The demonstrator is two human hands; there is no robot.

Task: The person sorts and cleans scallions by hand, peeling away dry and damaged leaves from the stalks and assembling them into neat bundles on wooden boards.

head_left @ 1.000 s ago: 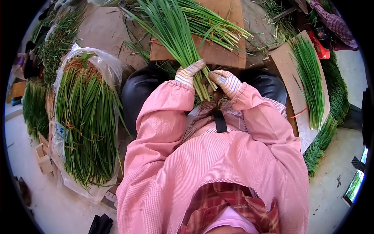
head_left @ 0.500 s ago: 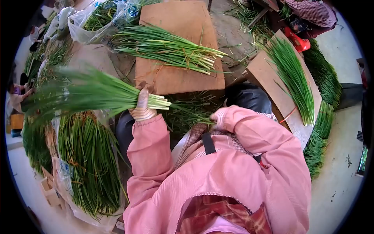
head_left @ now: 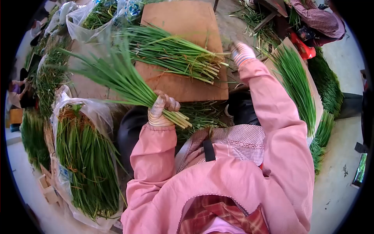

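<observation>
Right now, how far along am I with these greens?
Apparently midway. The neat bunch on the right-hand board looks done, its stalks lying even. Your left hand holds a bundle. Seemingly left: the loose pile on the middle board, and the bagged greens with brown bits among them.

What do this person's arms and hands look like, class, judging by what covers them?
The arms have loose, long pink sleeves, gathered at the wrists. The left hand and right hand wear pale gloves with narrow darker stripes.
</observation>
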